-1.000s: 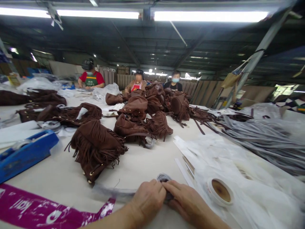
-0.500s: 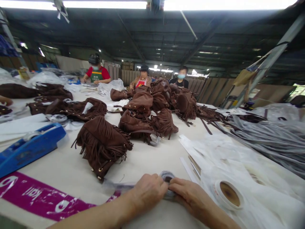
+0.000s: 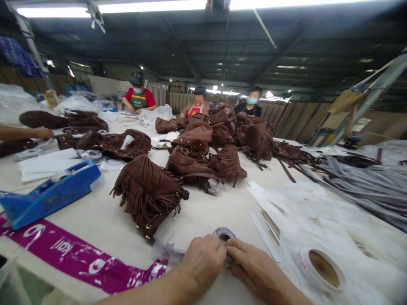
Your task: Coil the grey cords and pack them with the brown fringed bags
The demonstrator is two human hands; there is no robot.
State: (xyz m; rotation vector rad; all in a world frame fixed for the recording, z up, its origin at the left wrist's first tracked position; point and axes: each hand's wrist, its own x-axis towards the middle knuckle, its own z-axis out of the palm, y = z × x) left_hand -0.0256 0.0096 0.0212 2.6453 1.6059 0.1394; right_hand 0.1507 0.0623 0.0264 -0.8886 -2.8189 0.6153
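Note:
My left hand (image 3: 201,262) and my right hand (image 3: 254,269) meet at the near edge of a pale table (image 3: 95,220). Both are closed around a small grey rolled strap in clear wrapping (image 3: 223,234), whose coiled end shows just above my fingers. A clear wrapped length (image 3: 167,250) trails left from my left hand. A brown fringed bag (image 3: 148,192) lies just beyond my hands, to the left.
A heap of brown fringed bags (image 3: 216,144) fills the table's middle. A blue tape dispenser (image 3: 51,195) and magenta printed strip (image 3: 73,254) lie left. A tape roll (image 3: 321,267) on plastic sheets and grey straps (image 3: 365,190) lie right. Three people work at the far end; another person's hand (image 3: 41,132) shows left.
My view has swung left and a little down, so the table contents shift right. My hands stay together on the rolled strap. Another person's arm has come into view at the left.

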